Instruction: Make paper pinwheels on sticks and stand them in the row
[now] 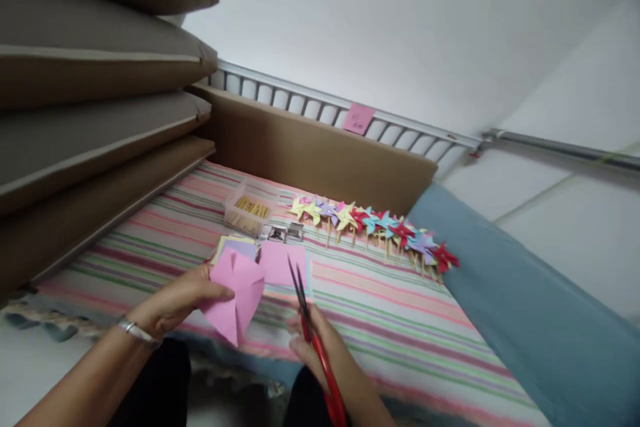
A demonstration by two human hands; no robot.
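Observation:
My left hand point(199, 295) grips a pink paper square point(243, 290) between thumb and fingers. Slits run in from the corners of that paper, and its flaps bend slightly. In my right hand point(320, 340) is a pair of scissors point(320, 350) with red handles and dark blades pointing up and away from me. The blades stand slightly apart, to the right of the held paper and clear of it. Behind them a pink sheet point(284, 261) lies flat on the striped cloth. A pile of purple and yellow paper point(239, 248) is partly covered by the held square.
A clear plastic box point(249, 213) holds short wooden sticks. Beside it lie small silvery packets point(287, 233). Several coloured paper pinwheels point(370, 219) on sticks form a row at the back right. Stacked brown cushions point(100, 73) rise at the left; a brown board point(315, 147) stands behind.

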